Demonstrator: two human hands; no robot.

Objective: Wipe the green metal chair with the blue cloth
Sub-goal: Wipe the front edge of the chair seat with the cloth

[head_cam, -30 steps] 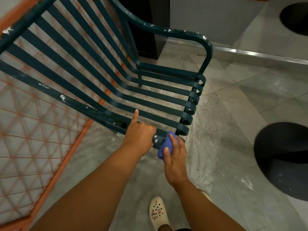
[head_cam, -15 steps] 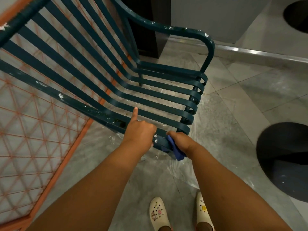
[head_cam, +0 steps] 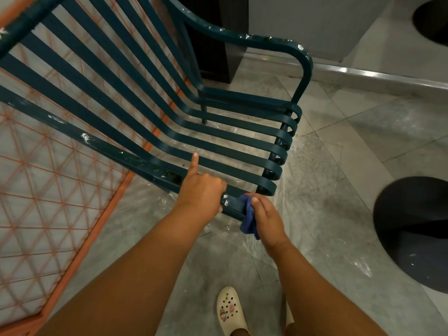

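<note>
Chair (head_cam: 218, 146) of dark green metal stands on the grey tiled floor (head_cam: 351, 166), with its long flat slats running from the upper left down to the front edge of the seat, where they curl under. White specks of paint sit on the armrest at the far side and on the near side rail. The left hand (head_cam: 202, 194) is closed around this near rail close to the front corner of the seat; its fingers (head_cam: 219, 184) are wrapped over the rail, and only the index finger is stretched out straight, pointing up across the slats. Just beside it, the right hand (head_cam: 265, 215) holds the blue cloth (head_cam: 248, 220) against the very end of the same rail. The fingers of this hand are pressed together on the cloth, and the thumb lies along its outer side. The cloth is bunched; a part of it hangs down below the rail. The two hands are near each other but do not touch. Behind the chair, at the left, an orange wire grid (head_cam: 48, 202) leans. At the bottom edge, a cream clog (head_cam: 230, 311) stands on the floor.
</note>
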